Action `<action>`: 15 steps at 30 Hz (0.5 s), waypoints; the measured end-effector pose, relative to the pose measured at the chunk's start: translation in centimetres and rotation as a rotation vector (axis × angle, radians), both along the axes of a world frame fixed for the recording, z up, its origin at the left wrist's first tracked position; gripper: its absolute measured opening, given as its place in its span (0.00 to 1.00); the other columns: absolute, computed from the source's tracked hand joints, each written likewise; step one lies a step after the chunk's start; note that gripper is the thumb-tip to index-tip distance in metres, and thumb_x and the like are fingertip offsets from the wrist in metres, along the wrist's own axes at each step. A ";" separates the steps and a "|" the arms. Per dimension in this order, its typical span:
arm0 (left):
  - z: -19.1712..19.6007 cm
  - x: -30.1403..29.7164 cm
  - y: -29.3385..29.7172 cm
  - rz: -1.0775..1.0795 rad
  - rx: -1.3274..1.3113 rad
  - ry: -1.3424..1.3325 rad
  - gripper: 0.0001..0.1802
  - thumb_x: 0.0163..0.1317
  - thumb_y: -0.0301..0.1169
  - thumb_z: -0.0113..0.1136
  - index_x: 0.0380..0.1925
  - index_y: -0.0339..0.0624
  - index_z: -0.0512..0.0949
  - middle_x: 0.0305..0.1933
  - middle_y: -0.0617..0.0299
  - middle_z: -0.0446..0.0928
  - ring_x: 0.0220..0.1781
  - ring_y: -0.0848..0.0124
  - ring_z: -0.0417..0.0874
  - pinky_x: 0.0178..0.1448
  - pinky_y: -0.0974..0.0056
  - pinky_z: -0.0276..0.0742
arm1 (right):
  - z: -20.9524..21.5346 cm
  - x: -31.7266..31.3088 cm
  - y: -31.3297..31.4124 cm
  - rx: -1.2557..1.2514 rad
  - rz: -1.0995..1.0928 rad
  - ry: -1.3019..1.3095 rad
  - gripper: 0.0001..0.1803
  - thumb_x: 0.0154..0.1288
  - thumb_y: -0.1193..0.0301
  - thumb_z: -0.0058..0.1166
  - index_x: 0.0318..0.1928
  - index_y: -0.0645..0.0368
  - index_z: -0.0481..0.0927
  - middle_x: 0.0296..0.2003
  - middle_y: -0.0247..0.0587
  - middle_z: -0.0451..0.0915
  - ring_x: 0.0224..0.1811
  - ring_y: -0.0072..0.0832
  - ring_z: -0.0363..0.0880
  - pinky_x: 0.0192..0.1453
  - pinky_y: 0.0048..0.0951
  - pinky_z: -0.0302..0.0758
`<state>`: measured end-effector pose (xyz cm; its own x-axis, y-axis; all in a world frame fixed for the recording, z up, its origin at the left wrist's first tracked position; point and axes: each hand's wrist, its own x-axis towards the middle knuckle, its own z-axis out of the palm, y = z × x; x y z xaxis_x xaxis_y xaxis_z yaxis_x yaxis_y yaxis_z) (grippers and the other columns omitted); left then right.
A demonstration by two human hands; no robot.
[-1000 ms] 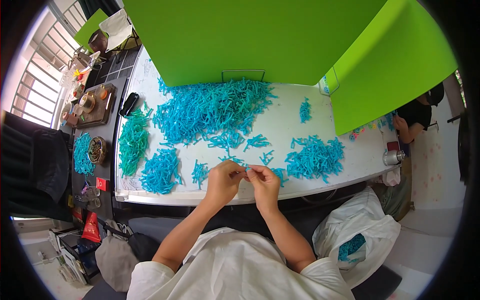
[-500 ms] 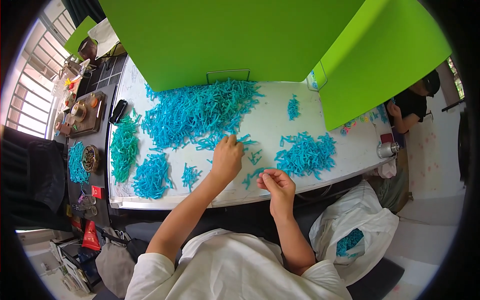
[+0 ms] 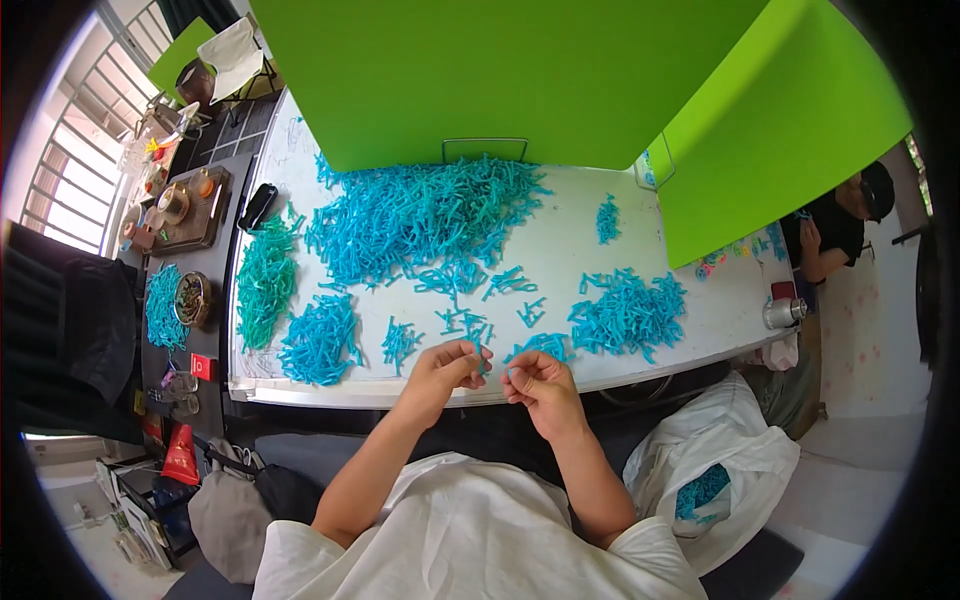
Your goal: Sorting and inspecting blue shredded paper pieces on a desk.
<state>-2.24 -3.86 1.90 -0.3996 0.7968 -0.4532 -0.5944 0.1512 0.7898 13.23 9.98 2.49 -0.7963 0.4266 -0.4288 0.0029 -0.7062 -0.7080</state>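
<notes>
My left hand point(image 3: 446, 376) and my right hand point(image 3: 545, 390) face each other at the table's near edge, a small gap between their fingertips. Each is closed in a pinch, with a bit of blue plastic peeking out; the pieces are mostly hidden by the fingers. Just beyond lie small groups of thin blue plastic pieces point(image 3: 540, 346). A large heap of the same blue strips point(image 3: 420, 215) spreads farther back. Smaller piles sit on either side: a blue pile point(image 3: 320, 340) and a greener pile point(image 3: 266, 285) at left, another blue pile point(image 3: 630, 315) at right.
Green panels point(image 3: 480, 80) stand along the back of the white table point(image 3: 570, 220). At right, an open white sack point(image 3: 750, 440) holds more blue pieces, and another person point(image 3: 840, 225) sits behind a panel. A dark side table with a tray point(image 3: 190, 215) is at left.
My left hand has come back from the front of the big heap toward my right hand at the near edge. My right hand has lowered slightly. The whole view has shifted a little.
</notes>
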 end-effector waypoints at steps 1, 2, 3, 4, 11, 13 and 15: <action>-0.1 0.4 -0.2 0.037 0.044 -0.008 0.13 0.73 0.33 0.60 0.48 0.34 0.82 0.42 0.62 0.84 0.39 0.74 0.81 0.48 0.66 0.78 | 0.5 -0.3 -0.4 0.049 0.037 -0.012 0.08 0.70 0.73 0.63 0.46 0.58 0.81 0.36 0.39 0.86 0.31 0.23 0.84 0.36 0.22 0.82; -0.1 0.6 -0.3 0.073 0.088 -0.016 0.12 0.73 0.33 0.60 0.48 0.35 0.83 0.42 0.63 0.83 0.41 0.74 0.81 0.50 0.67 0.78 | 1.0 -0.6 -0.8 0.052 0.043 -0.013 0.08 0.70 0.73 0.63 0.46 0.58 0.81 0.36 0.39 0.86 0.31 0.23 0.84 0.36 0.22 0.82; 0.0 1.0 -0.5 0.111 0.067 -0.049 0.12 0.73 0.33 0.60 0.48 0.36 0.83 0.44 0.63 0.84 0.43 0.75 0.80 0.52 0.67 0.76 | 1.5 -1.0 -1.2 0.087 0.071 -0.004 0.08 0.70 0.73 0.63 0.46 0.59 0.81 0.36 0.40 0.86 0.31 0.23 0.84 0.35 0.22 0.82; 0.3 1.1 -0.7 0.114 0.070 -0.050 0.12 0.73 0.33 0.60 0.48 0.36 0.83 0.44 0.63 0.84 0.43 0.75 0.80 0.52 0.67 0.76 | 1.9 -1.3 -1.5 0.122 0.098 0.004 0.08 0.69 0.73 0.63 0.46 0.59 0.81 0.35 0.40 0.86 0.31 0.23 0.84 0.35 0.23 0.82; 0.8 1.4 -1.5 0.119 0.125 -0.049 0.09 0.73 0.27 0.60 0.47 0.33 0.83 0.45 0.61 0.84 0.42 0.74 0.81 0.51 0.65 0.78 | 1.4 -1.5 -2.3 0.202 0.063 0.004 0.06 0.70 0.76 0.61 0.42 0.64 0.77 0.34 0.45 0.86 0.29 0.23 0.84 0.32 0.23 0.82; 0.6 1.3 -1.6 0.118 0.102 -0.023 0.08 0.72 0.26 0.61 0.46 0.33 0.83 0.45 0.60 0.85 0.41 0.74 0.81 0.50 0.64 0.79 | 1.5 -1.5 -2.3 0.202 0.079 0.004 0.06 0.70 0.77 0.61 0.41 0.63 0.77 0.34 0.45 0.86 0.29 0.23 0.84 0.33 0.23 0.82; 0.4 1.4 -1.6 0.118 0.080 0.014 0.07 0.71 0.25 0.62 0.44 0.32 0.84 0.44 0.58 0.85 0.40 0.73 0.82 0.49 0.65 0.80 | 1.5 -1.5 -2.2 0.203 0.094 0.005 0.05 0.70 0.77 0.61 0.40 0.63 0.77 0.34 0.45 0.86 0.29 0.23 0.84 0.33 0.23 0.82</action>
